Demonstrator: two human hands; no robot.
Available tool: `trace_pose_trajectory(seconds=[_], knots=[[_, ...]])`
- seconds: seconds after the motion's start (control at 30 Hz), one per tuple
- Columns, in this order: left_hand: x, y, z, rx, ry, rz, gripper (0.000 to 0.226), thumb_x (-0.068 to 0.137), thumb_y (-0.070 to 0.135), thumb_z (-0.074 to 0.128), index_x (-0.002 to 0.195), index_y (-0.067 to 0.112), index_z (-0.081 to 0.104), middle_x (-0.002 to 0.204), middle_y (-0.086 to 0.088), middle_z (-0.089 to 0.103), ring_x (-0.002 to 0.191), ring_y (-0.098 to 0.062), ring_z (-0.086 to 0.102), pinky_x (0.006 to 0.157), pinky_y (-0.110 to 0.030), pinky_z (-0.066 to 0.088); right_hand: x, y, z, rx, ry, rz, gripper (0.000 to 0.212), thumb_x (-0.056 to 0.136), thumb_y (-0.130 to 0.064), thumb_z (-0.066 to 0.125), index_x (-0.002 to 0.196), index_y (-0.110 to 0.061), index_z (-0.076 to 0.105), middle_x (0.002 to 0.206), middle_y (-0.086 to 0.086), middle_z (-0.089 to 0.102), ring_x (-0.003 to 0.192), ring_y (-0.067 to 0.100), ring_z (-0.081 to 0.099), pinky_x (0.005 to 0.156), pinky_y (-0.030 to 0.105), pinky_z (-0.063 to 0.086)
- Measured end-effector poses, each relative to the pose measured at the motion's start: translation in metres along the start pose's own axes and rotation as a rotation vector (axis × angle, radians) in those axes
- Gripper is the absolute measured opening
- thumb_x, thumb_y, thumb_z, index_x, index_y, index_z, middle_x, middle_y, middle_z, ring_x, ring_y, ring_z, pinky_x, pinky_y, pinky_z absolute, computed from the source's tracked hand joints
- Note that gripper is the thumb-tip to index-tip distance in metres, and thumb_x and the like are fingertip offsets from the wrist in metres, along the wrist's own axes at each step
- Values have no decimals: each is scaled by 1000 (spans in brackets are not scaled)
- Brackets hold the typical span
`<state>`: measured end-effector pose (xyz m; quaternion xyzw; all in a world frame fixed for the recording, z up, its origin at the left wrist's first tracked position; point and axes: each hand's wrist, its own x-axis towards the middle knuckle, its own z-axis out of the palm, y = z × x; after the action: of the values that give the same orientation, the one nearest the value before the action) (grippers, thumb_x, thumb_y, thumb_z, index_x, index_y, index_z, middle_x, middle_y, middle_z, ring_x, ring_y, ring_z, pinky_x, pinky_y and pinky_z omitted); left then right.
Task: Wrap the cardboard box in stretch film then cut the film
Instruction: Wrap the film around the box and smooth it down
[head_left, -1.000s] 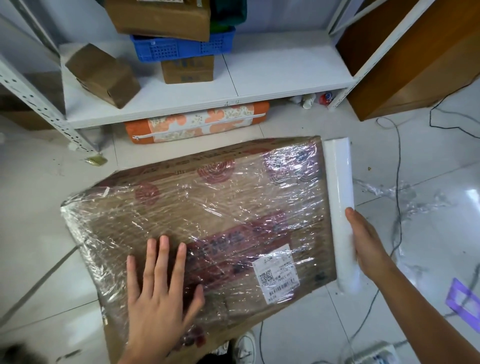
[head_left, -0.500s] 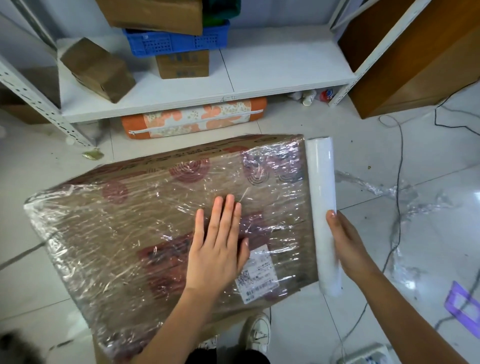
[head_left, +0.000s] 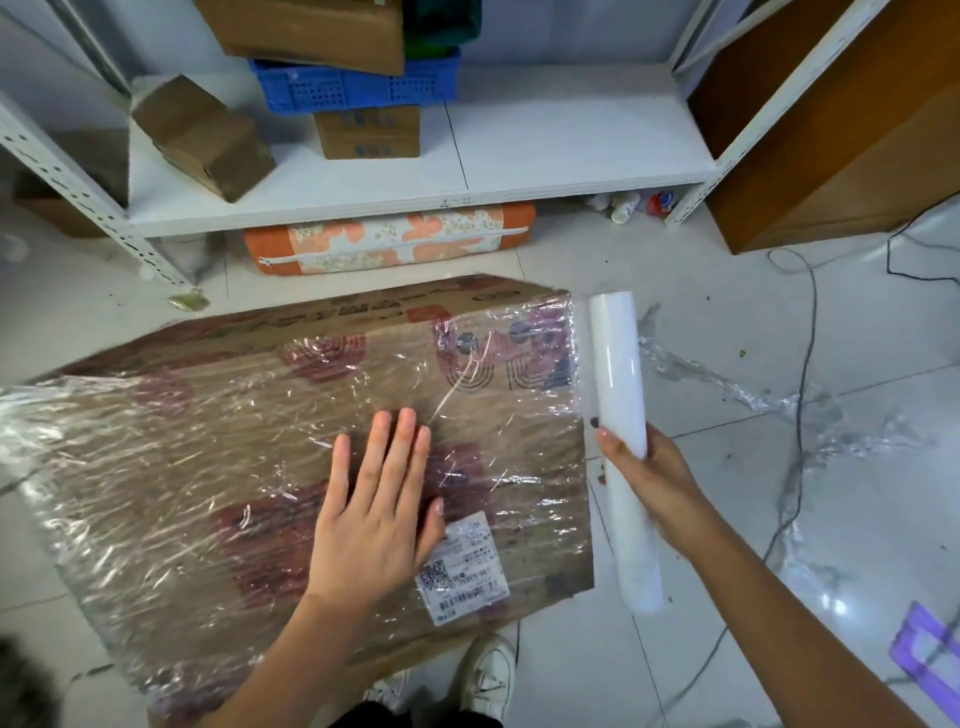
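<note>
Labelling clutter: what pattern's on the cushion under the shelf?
Orange ends with a cream panel of orange flowers; the cushion shows best in the head view, the only one.

There is only one view, from a camera on the person's head. It looks forward and steeply down, close above the wrapped box (head_left: 311, 457) on the floor (head_left: 727, 519). The wide lens bends the edges. Both forearms enter from the bottom edge, and the low shelf (head_left: 519, 156) fills the top.

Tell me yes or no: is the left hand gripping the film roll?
No: the left hand lies flat, fingers straight, on the wrapped cardboard box, while the right hand holds the film roll.
</note>
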<state>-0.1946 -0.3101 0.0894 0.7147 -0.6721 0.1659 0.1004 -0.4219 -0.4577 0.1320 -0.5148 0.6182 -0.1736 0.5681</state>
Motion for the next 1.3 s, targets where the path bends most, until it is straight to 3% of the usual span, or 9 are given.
trace_pose_trajectory(seconds=[0.07, 0.13, 0.27, 0.57, 0.7, 0.9, 1.03, 1.17, 1.3], knots=[[0, 3, -2, 14, 9, -12, 64, 97, 39, 29, 147, 1, 21, 157, -14, 10, 146, -29, 9, 118, -50, 8, 7, 5, -2, 109, -46, 102, 51, 80, -50, 63, 116, -13, 61, 95, -3, 67, 87, 17, 62, 85, 34, 51], [1, 4, -4, 28, 4, -23, 64, 96, 39, 30, 147, 2, 22, 156, -14, 13, 146, -28, 10, 118, -49, 8, 13, 8, -3, 267, -99, 211, 64, 70, -55, 53, 112, -7, 60, 92, 4, 65, 81, 17, 62, 80, 34, 50], [-1, 10, -10, 44, -37, -40, 65, 95, 38, 32, 146, 0, 23, 156, -14, 11, 146, -29, 8, 118, -50, 7, 14, 10, 1, 326, -204, 172, 42, 78, -41, 40, 98, -10, 59, 75, 2, 65, 67, 11, 60, 69, 30, 46], [57, 47, -24, 4, -40, -46, 69, 96, 45, 23, 149, 3, 7, 156, -13, 6, 146, -25, -3, 118, -47, -4, 15, 16, -7, 241, -262, -30, 31, 80, -47, 56, 101, -26, 62, 92, -11, 69, 89, 6, 64, 83, 29, 46], [84, 56, 0, -43, -85, -9, 65, 97, 44, 24, 148, 5, 11, 156, -11, 12, 146, -26, 1, 119, -47, 0, 18, 15, -9, 205, -231, -79, 62, 58, -73, 69, 96, -24, 63, 98, -5, 67, 94, 7, 63, 88, 27, 50], [93, 47, 5, -78, -99, -17, 64, 98, 43, 22, 148, 4, 13, 156, -11, 11, 145, -26, 7, 119, -47, -1, 30, 3, -2, 81, -149, -147, 19, 91, -33, 50, 95, -15, 54, 82, -5, 63, 72, 1, 63, 62, 12, 49], [103, 38, 10, -72, -129, -28, 64, 98, 44, 19, 148, 4, 13, 157, -12, 13, 146, -25, 5, 119, -47, -1, 41, -6, -8, 198, -75, -34, 28, 97, -29, 44, 104, -3, 53, 75, 5, 63, 58, 9, 64, 52, 19, 51], [103, 40, 11, -97, -132, -22, 65, 97, 44, 20, 148, 4, 13, 157, -12, 11, 146, -26, 5, 118, -48, -2, 49, -9, -20, 250, -145, 33, 31, 77, -33, 49, 99, -12, 57, 68, -1, 65, 65, 15, 62, 59, 25, 49], [98, 43, 9, -113, -116, -10, 65, 97, 43, 24, 148, 4, 14, 156, -12, 10, 146, -28, 5, 118, -48, -2, 50, -6, -29, 210, -173, 8, 48, 71, -41, 72, 111, -20, 57, 102, -5, 68, 95, 11, 63, 76, 24, 47]])
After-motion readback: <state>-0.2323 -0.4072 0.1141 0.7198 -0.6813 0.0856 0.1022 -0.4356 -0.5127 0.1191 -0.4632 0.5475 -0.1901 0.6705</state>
